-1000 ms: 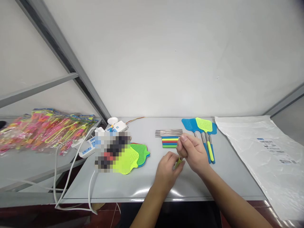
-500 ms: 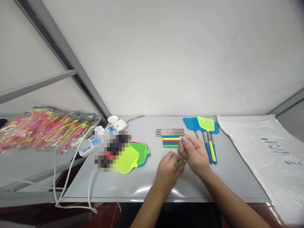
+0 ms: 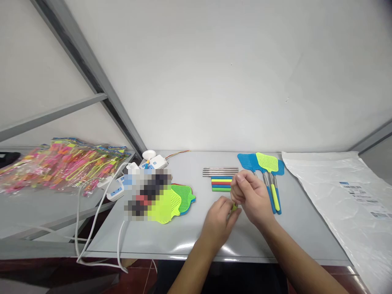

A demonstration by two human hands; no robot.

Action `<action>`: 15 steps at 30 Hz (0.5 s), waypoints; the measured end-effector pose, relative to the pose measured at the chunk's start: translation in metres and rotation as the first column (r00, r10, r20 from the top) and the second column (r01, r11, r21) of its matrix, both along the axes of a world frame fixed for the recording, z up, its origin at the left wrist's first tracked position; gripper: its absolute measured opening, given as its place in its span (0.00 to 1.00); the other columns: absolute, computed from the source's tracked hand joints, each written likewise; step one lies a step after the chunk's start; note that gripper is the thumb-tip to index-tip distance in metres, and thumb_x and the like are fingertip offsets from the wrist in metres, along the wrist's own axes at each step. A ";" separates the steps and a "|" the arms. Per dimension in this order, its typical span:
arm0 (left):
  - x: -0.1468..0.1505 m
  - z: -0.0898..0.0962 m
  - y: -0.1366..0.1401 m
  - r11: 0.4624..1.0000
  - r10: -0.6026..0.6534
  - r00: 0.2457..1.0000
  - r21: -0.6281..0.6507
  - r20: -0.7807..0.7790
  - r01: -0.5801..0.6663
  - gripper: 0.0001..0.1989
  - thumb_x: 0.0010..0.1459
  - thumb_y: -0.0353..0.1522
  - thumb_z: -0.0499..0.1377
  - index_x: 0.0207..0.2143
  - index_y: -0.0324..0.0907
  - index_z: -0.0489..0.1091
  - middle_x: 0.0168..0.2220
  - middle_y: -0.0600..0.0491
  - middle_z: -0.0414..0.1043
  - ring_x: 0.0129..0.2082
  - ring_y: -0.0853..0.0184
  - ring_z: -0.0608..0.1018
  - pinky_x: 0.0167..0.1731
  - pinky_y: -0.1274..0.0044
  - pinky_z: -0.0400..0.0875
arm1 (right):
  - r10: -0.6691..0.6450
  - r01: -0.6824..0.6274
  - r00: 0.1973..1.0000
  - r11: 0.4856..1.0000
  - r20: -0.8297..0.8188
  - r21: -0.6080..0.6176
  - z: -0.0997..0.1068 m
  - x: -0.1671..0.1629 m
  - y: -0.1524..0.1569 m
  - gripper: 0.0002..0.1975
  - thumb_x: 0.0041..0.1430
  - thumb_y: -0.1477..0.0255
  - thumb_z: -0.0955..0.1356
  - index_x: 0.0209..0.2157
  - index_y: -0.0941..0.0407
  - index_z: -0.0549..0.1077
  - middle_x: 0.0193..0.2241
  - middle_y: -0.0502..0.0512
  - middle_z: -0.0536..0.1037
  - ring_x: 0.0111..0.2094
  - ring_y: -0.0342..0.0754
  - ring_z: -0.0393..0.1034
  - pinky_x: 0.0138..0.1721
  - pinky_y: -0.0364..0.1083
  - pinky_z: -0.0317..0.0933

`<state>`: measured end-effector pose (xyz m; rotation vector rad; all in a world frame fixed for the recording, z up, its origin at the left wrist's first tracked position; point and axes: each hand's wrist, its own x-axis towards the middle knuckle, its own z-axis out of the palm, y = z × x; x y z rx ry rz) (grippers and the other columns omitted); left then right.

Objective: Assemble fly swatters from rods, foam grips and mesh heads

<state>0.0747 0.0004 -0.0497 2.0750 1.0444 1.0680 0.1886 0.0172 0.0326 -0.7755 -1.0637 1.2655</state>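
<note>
My left hand (image 3: pixel 218 220) is closed, pinching a small yellow-green handle tube (image 3: pixel 234 207) between thumb and fingers. Against its upper end my right hand (image 3: pixel 251 198) is curled into a fist, and most of the tube is hidden inside the hands. Just behind them lie handle tubes (image 3: pixel 221 183) in blue, yellow, red and green, side by side. Beyond these is a row of thin metal rods (image 3: pixel 219 171). To the right rest several fly swatters (image 3: pixel 269 163) with blue or yellow-green heads. Loose swatter heads (image 3: pixel 183 198), green and yellow-green, are stacked to the left.
Power strips (image 3: pixel 118 192) with white cables (image 3: pixel 92 228) stand at the table's left edge. Bagged colourful items (image 3: pixel 76 167) cover the neighbouring shelf. A white plastic package (image 3: pixel 324 196) hangs over the right side. A pixelated patch hides part of the left.
The view has shifted slightly, so the table's contents sit a little further right. Less of the yellow-green tube shows between my hands, which otherwise keep nearly the same pose.
</note>
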 end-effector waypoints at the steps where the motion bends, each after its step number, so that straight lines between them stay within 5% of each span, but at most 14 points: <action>1: 0.000 0.002 0.000 1.000 0.002 1.000 -0.007 0.022 -0.002 0.06 0.64 0.31 0.51 0.38 0.42 0.67 0.34 0.50 0.67 0.35 0.65 0.70 0.36 0.74 0.67 | 0.012 -0.012 1.000 1.000 -0.008 -0.003 0.003 0.000 0.001 0.10 0.62 0.63 0.66 0.31 0.55 0.70 0.15 0.41 0.55 0.16 0.38 0.50 0.19 0.41 0.52; 5: 0.004 0.015 -0.005 0.982 0.004 0.985 -0.187 0.174 0.029 0.10 0.66 0.33 0.48 0.35 0.42 0.66 0.29 0.54 0.65 0.29 0.67 0.69 0.31 0.76 0.65 | 0.058 -0.054 0.997 0.996 0.047 -0.076 0.017 0.002 0.003 0.10 0.60 0.65 0.68 0.41 0.53 0.69 0.22 0.45 0.66 0.23 0.41 0.63 0.27 0.43 0.62; 8: 0.010 0.024 -0.012 0.867 0.032 0.897 -0.459 0.440 0.194 0.16 0.68 0.41 0.44 0.34 0.42 0.64 0.22 0.59 0.58 0.20 0.72 0.63 0.21 0.79 0.59 | 0.105 -0.124 0.989 0.972 -0.106 -0.198 0.020 0.004 0.005 0.08 0.60 0.65 0.67 0.39 0.53 0.68 0.19 0.41 0.59 0.18 0.37 0.53 0.20 0.39 0.57; 11: 0.010 0.028 -0.023 0.707 0.115 0.765 -0.593 0.634 0.385 0.22 0.67 0.46 0.40 0.36 0.41 0.64 0.21 0.59 0.57 0.16 0.74 0.61 0.19 0.79 0.58 | -0.010 -0.055 0.956 0.975 -0.293 -0.213 0.023 0.009 0.009 0.07 0.61 0.65 0.66 0.35 0.54 0.67 0.17 0.39 0.49 0.16 0.36 0.40 0.14 0.36 0.43; 15: -0.002 0.031 -0.036 0.686 0.050 0.812 -0.611 0.581 0.395 0.21 0.66 0.45 0.47 0.32 0.38 0.67 0.23 0.57 0.60 0.21 0.74 0.65 0.24 0.79 0.60 | -0.155 0.094 0.912 0.980 -0.379 -0.174 0.033 0.023 0.015 0.05 0.62 0.68 0.66 0.33 0.55 0.68 0.18 0.40 0.46 0.17 0.37 0.37 0.13 0.36 0.38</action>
